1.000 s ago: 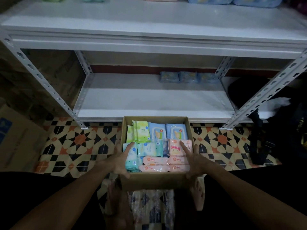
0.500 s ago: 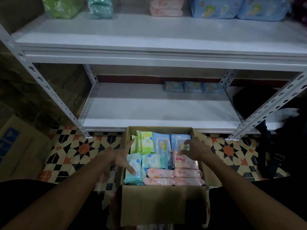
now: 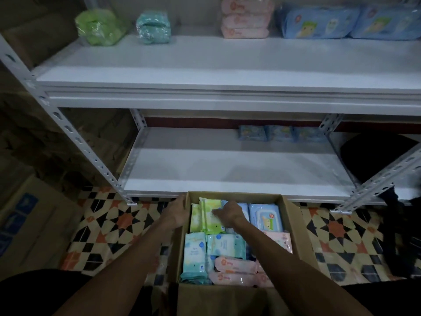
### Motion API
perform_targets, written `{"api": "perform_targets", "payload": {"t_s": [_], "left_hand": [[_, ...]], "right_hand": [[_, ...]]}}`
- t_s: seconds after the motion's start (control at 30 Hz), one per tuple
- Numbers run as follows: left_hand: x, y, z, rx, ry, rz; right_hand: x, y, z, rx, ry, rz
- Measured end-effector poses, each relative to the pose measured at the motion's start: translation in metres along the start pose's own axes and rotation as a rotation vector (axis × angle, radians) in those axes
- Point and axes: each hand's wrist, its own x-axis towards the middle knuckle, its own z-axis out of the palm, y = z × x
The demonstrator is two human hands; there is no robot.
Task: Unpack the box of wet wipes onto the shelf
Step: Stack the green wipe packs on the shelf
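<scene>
I see the cardboard box (image 3: 293, 224) standing on the patterned floor tiles (image 3: 118, 224), just in front of the lower shelf (image 3: 227, 169) and full of wet wipes. My left hand (image 3: 176, 213) grips the box's left wall near the far corner, thumb up at the rim. My right hand (image 3: 229, 213) is inside the box, bent fingers on the upright green wipes pack (image 3: 210, 222) at the back left; blur keeps me from telling whether they pinch it. Three small blue packets (image 3: 279, 133) sit at the back of the lower shelf.
</scene>
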Motion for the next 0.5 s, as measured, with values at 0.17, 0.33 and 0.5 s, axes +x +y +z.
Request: {"api": "perform_targets", "payload": {"t_s": [0.17,0.33,0.5], "left_hand": [[0.002,-0.002,0.006,0.008,-0.004,-0.020],[0.008,-0.010,0.007,-0.042,0.013,-0.019],[0.004,-0.010,0.006,-0.050,-0.015,0.001]], "right_hand": [[0.004,-0.009,0.016,0.009,-0.008,0.047],[0.008,-0.021,0.025,0.026,-0.101,0.040],[0.025,-0.027,0.038,0.100,-0.255,0.108]]}}
